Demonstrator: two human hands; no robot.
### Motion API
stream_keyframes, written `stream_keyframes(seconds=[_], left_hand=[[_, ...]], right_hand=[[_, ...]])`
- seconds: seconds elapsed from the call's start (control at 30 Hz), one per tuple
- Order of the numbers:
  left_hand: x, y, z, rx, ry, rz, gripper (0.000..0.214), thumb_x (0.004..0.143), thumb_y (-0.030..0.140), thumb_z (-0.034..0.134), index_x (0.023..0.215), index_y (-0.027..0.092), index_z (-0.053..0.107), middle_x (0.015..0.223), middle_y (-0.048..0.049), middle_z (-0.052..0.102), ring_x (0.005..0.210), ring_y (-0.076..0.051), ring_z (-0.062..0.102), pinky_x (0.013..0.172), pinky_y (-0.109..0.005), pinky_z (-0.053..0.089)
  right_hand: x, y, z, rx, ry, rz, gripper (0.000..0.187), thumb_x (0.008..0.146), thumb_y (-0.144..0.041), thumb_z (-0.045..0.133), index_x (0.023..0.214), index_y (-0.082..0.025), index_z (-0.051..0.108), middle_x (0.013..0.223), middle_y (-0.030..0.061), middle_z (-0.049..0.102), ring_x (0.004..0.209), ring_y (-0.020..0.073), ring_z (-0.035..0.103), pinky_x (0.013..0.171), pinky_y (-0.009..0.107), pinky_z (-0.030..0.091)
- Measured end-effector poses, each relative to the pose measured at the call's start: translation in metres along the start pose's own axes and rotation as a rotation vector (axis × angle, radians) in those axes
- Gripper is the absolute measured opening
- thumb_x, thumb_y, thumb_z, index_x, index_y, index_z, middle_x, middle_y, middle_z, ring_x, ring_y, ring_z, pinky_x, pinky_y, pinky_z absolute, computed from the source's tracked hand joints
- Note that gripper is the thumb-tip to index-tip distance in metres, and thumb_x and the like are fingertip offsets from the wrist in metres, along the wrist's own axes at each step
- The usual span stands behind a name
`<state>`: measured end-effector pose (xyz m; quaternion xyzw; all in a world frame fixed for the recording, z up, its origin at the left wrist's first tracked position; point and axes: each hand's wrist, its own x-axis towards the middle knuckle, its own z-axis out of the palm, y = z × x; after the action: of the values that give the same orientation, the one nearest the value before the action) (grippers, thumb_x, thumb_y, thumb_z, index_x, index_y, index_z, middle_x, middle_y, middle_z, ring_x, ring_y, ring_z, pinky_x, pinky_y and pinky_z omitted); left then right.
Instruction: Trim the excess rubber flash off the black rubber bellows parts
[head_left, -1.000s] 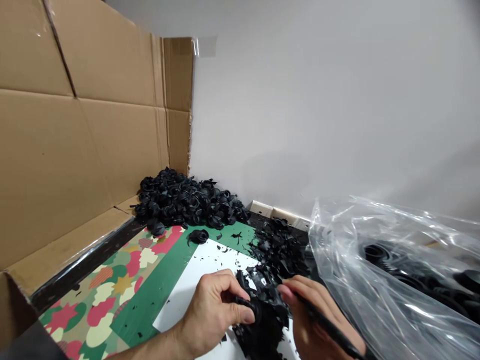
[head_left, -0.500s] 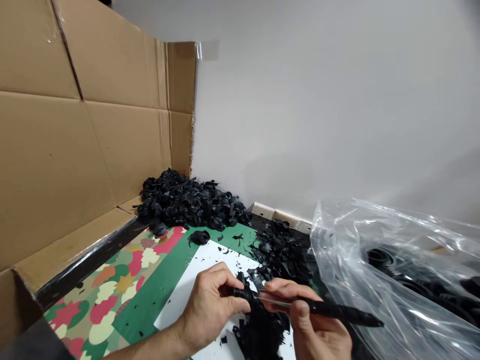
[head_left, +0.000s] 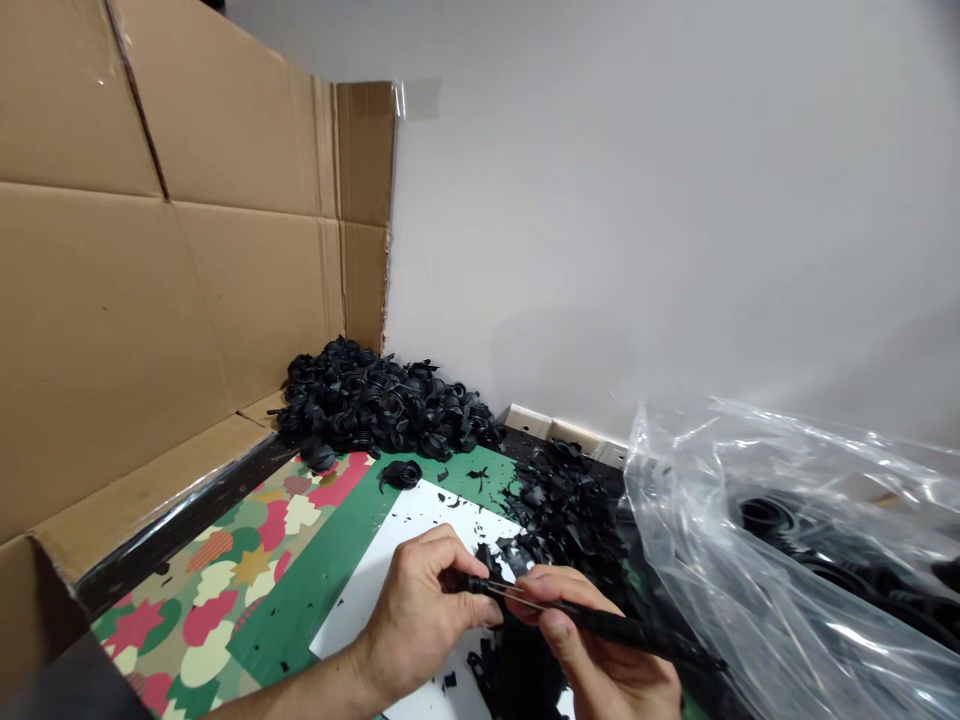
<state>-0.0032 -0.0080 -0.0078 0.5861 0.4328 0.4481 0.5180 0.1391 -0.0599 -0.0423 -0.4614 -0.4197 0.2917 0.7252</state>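
Beyond the left hand (head_left: 420, 625) lies a heap of ribbed black rubber pieces (head_left: 375, 410). That hand pinches a small ribbed rubber piece (head_left: 474, 584), touched by the thin metal blade of a black-handled knife (head_left: 622, 628) gripped in the right hand (head_left: 600, 670). Past it sits a crinkled clear plastic bag (head_left: 757, 560).
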Motion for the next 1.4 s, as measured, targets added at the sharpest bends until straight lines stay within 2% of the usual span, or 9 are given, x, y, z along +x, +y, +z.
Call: stream_keyframes(seconds=[0.17, 0.37, 0.53, 0.63, 0.77, 1.0, 1.13, 1.27, 1.4], left_hand=[[0.001, -0.001, 0.000, 0.009, -0.002, 0.003, 0.016, 0.050, 0.011, 0.082, 0.060, 0.016, 0.070, 0.063, 0.0016, 0.055, 0.059, -0.014, 0.048, 0.055, -0.025, 0.035], [0.000, 0.001, 0.003, -0.004, -0.004, -0.011, 0.017, 0.048, 0.005, 0.080, 0.057, 0.016, 0.070, 0.060, 0.0027, 0.053, 0.058, -0.013, 0.047, 0.054, -0.024, 0.033], [-0.006, 0.005, 0.005, 0.036, -0.051, 0.009, 0.017, 0.051, 0.002, 0.075, 0.055, 0.017, 0.069, 0.059, 0.0025, 0.054, 0.058, -0.014, 0.048, 0.055, -0.024, 0.034], [-0.005, 0.006, 0.004, 0.041, -0.007, 0.002, 0.017, 0.050, 0.002, 0.074, 0.055, 0.017, 0.068, 0.058, 0.0030, 0.052, 0.058, -0.014, 0.046, 0.055, -0.024, 0.033], [-0.001, 0.005, 0.002, 0.023, 0.007, 0.002, 0.017, 0.049, 0.003, 0.075, 0.057, 0.017, 0.069, 0.060, 0.0028, 0.052, 0.059, -0.014, 0.046, 0.055, -0.025, 0.033], [-0.001, 0.005, 0.003, 0.011, 0.026, -0.006, 0.019, 0.047, 0.002, 0.076, 0.059, 0.016, 0.069, 0.062, 0.0024, 0.052, 0.060, -0.014, 0.047, 0.055, -0.025, 0.034], [0.000, 0.006, 0.001, -0.026, 0.031, 0.013, 0.023, 0.047, 0.002, 0.078, 0.063, 0.017, 0.071, 0.066, 0.0015, 0.056, 0.063, -0.015, 0.050, 0.057, -0.024, 0.038], [0.001, 0.005, -0.001, -0.035, 0.033, 0.077, 0.026, 0.048, 0.001, 0.080, 0.067, 0.018, 0.073, 0.068, 0.0012, 0.058, 0.066, -0.016, 0.054, 0.059, -0.024, 0.042], [0.002, 0.004, -0.004, 0.063, 0.013, 0.263, 0.025, 0.053, 0.006, 0.083, 0.073, 0.018, 0.074, 0.071, -0.0002, 0.061, 0.065, -0.016, 0.057, 0.058, -0.023, 0.044]], right_hand=[[0.002, -0.003, 0.001, -0.012, -0.052, -0.063, 0.020, 0.076, -0.041, 0.073, 0.076, -0.021, 0.075, 0.083, 0.0081, 0.068, 0.074, 0.0239, 0.066, 0.069, 0.036, 0.057], [0.003, -0.019, 0.008, -0.179, -0.177, -0.327, 0.017, 0.084, -0.039, 0.065, 0.076, -0.026, 0.071, 0.070, 0.0017, 0.067, 0.063, 0.0170, 0.064, 0.055, 0.025, 0.049], [0.020, -0.017, -0.017, -0.614, -0.013, -0.516, 0.007, 0.084, -0.025, 0.063, 0.082, -0.025, 0.070, 0.077, 0.0030, 0.070, 0.066, 0.0178, 0.066, 0.063, 0.027, 0.049], [0.027, -0.006, -0.033, -0.631, 0.067, -0.325, 0.019, 0.083, -0.040, 0.062, 0.081, -0.023, 0.069, 0.077, 0.0053, 0.070, 0.067, 0.0217, 0.067, 0.064, 0.031, 0.051], [0.020, -0.003, -0.026, -0.419, 0.140, 0.005, 0.035, 0.077, -0.055, 0.064, 0.082, -0.021, 0.068, 0.072, 0.0033, 0.069, 0.058, 0.0200, 0.065, 0.059, 0.029, 0.051], [0.012, -0.020, -0.007, -0.109, 0.021, -0.020, 0.033, 0.082, -0.048, 0.062, 0.065, -0.019, 0.062, 0.072, 0.0037, 0.061, 0.069, 0.0195, 0.059, 0.063, 0.029, 0.049], [0.012, -0.025, -0.007, 0.052, -0.029, 0.185, 0.036, 0.082, -0.050, 0.062, 0.064, -0.019, 0.060, 0.056, 0.0001, 0.056, 0.051, 0.0163, 0.054, 0.050, 0.029, 0.047], [0.008, -0.022, 0.003, -0.004, -0.104, 0.387, 0.038, 0.075, -0.054, 0.067, 0.079, -0.017, 0.067, 0.045, -0.0052, 0.047, 0.036, 0.0117, 0.042, 0.034, 0.023, 0.034], [0.005, -0.013, 0.014, -0.145, -0.118, 0.259, 0.042, 0.069, -0.057, 0.069, 0.070, -0.015, 0.067, 0.056, 0.0010, 0.057, 0.051, 0.0154, 0.052, 0.043, 0.024, 0.040]])
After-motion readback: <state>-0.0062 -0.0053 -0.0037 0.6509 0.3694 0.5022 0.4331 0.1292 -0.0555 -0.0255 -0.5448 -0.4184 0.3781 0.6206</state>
